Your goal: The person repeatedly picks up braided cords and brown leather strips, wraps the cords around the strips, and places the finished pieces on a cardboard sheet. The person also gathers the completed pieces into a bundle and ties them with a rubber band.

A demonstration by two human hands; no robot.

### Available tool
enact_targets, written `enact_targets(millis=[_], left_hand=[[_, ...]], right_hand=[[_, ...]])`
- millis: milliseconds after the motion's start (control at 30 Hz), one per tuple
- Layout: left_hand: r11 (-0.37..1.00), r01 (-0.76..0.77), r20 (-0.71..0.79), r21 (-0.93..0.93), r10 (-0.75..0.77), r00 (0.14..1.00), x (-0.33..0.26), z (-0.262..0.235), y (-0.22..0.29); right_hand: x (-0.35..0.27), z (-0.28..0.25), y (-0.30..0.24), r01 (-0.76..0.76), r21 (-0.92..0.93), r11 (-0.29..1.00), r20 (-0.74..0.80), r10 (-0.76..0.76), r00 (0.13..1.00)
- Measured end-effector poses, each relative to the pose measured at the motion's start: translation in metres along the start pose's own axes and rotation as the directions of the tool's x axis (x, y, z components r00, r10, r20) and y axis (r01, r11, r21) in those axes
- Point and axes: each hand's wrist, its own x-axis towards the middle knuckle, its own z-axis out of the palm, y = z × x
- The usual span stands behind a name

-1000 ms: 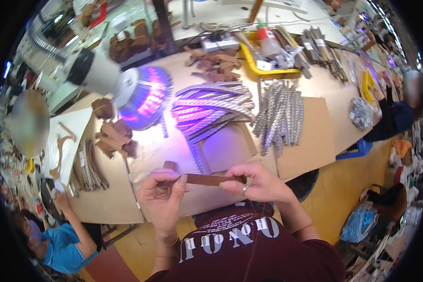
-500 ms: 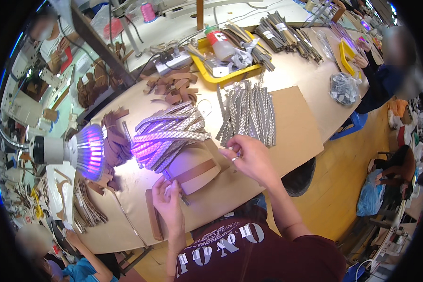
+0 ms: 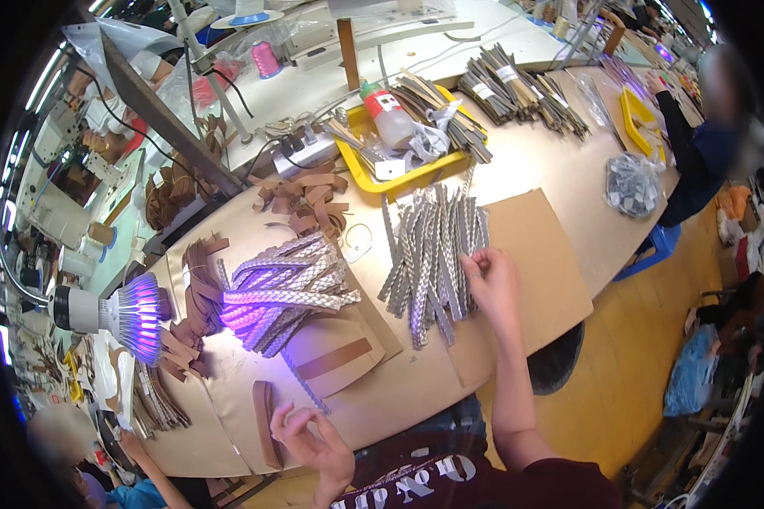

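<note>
My left hand [image 3: 314,441] is open near the table's front edge, its fingers loosely curled and apart. Just beyond its fingertips lies a single grey braided strip [image 3: 304,377], slanting from the left pile. My right hand [image 3: 494,284] has thumb and fingers pinched together at the right edge of a heap of grey-and-silver braided strips [image 3: 433,259]; what is between them is hidden. Another pile of braided strips [image 3: 289,293], lit purple, rests on tan card pieces [image 3: 369,318]. A flat brown strip [image 3: 335,359] crosses the card in front of that pile.
A lamp with purple light [image 3: 136,318] stands at the left. Brown leather strips [image 3: 204,284] lie beside it. A yellow tray [image 3: 416,176] holds a bottle and strips. A cardboard sheet [image 3: 539,271] lies right of the heap. Another person's dark sleeve [image 3: 692,161] is at the right.
My left hand has let go of the braided strip and drawn back toward the table's front edge. My right hand has shifted right along the heap's edge. The whole view has tilted.
</note>
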Motion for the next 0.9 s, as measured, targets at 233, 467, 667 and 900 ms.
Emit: enact_targets(millis=[233,467,667,900], left_hand=[[0.913,-0.363,0.224,-0.185,0.399,0.889,-0.003,0.022,0.013],[0.911,-0.210,0.454,-0.355,0.364,0.813,0.022,0.053,0.046],[0.743,0.342,0.359,-0.575,-0.147,0.922,0.042,0.039,0.059],[0.636,0.428,0.304,-0.643,-0.300,0.904,0.070,-0.005,0.029]], right_hand=[[-0.009,-0.032,0.003,-0.228,0.813,0.536,0.228,0.068,0.971],[-0.031,-0.042,-0.071,-0.268,0.880,0.391,0.338,-0.121,0.934],[-0.068,-0.009,-0.135,-0.306,0.885,0.352,0.431,-0.364,0.826],[-0.102,0.035,-0.180,-0.316,0.870,0.379,0.468,-0.432,0.771]])
